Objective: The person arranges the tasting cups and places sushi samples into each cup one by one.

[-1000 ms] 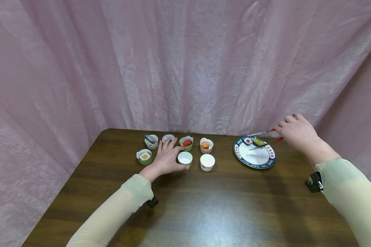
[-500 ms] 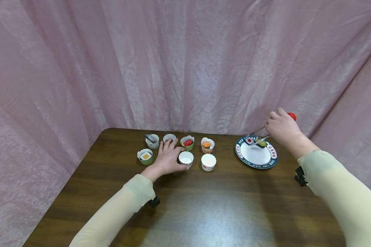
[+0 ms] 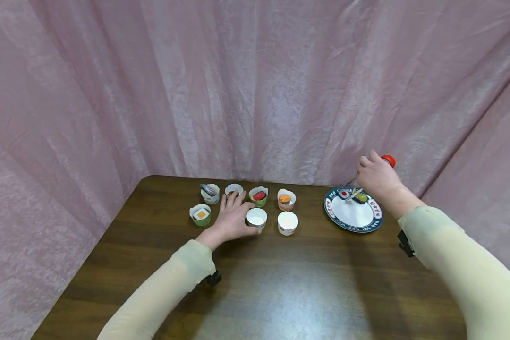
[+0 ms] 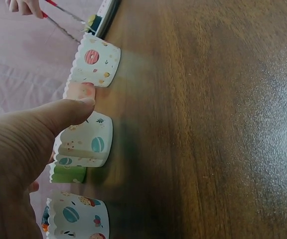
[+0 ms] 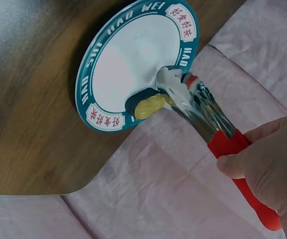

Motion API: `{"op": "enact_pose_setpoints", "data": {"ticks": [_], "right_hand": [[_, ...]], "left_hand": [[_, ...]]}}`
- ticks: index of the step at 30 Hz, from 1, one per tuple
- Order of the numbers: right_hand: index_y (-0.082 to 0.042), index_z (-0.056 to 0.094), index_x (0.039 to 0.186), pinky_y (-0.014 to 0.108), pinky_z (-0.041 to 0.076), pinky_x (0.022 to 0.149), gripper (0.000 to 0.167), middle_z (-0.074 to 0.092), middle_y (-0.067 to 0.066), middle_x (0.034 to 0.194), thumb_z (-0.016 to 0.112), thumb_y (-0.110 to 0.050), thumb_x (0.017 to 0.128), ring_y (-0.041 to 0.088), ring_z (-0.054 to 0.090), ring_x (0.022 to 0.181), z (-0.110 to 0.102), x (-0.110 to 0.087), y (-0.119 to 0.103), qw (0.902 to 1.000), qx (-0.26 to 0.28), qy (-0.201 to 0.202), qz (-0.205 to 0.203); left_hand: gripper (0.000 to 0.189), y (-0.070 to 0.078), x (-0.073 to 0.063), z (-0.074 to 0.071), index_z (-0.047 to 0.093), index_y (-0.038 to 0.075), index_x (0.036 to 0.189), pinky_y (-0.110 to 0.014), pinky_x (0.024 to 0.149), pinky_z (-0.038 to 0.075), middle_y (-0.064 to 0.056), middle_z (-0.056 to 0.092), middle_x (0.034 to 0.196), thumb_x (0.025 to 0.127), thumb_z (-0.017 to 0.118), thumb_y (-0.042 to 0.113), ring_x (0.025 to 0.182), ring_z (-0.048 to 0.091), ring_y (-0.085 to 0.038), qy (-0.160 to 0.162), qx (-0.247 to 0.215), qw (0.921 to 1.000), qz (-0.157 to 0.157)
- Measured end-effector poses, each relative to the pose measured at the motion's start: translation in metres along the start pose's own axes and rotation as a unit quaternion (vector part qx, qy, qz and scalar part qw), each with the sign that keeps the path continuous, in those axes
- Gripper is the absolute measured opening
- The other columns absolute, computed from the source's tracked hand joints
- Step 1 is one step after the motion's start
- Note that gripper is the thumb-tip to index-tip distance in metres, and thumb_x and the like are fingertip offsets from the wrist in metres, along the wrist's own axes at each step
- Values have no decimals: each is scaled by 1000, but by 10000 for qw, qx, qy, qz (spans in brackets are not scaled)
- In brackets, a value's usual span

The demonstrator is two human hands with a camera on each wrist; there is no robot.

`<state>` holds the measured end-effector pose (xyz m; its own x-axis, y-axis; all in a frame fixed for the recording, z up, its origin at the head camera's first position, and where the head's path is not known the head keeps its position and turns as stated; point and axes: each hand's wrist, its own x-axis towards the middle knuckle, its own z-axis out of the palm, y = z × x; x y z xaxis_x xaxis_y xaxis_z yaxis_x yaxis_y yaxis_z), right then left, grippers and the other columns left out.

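Observation:
In the head view my left hand (image 3: 231, 219) reaches around a white paper baking cup (image 3: 257, 217), thumb on its near side and fingers on the far side. The left wrist view shows that thumb at the printed wall of the cup. My right hand (image 3: 377, 177) grips a pair of metal tongs (image 5: 203, 112) by their red handles. The tong tips are down at a toy sushi roll with a red centre (image 3: 344, 194), which they partly cover in the right wrist view. Beside it on the plate (image 3: 352, 225) lies a yellow-topped toy sushi (image 5: 151, 105).
Filled cups stand around my left hand: one with an egg-topped piece (image 3: 201, 215), one with silvery sushi (image 3: 210, 193), one with red topping (image 3: 259, 196), one with orange topping (image 3: 286, 199). A bare white cup (image 3: 287, 223) sits right of my left hand. Pink curtain (image 3: 255, 94) hangs behind the table.
My right hand has moved left and turned, bringing the tongs from spread around the sushi on the plate to nearly together at the red-centred roll. My left hand has stayed at its cup.

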<state>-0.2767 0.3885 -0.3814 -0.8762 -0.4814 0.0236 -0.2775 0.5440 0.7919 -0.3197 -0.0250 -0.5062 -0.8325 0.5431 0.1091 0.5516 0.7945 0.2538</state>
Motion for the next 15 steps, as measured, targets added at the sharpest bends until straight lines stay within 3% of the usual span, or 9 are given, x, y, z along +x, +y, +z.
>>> {"op": "enact_pose_setpoints", "data": {"ticks": [15], "right_hand": [[-13,73,79,46,34,87,15,66,3,86,81,-1,80,27,44,88,1,1,-4,9995,-267,164,6]], "left_hand": [[74,2,-1,-1,65,17,133,-68,118,8,-18,35,161,75,83,59,152,16,-40,77,136,9997,-180]]}}
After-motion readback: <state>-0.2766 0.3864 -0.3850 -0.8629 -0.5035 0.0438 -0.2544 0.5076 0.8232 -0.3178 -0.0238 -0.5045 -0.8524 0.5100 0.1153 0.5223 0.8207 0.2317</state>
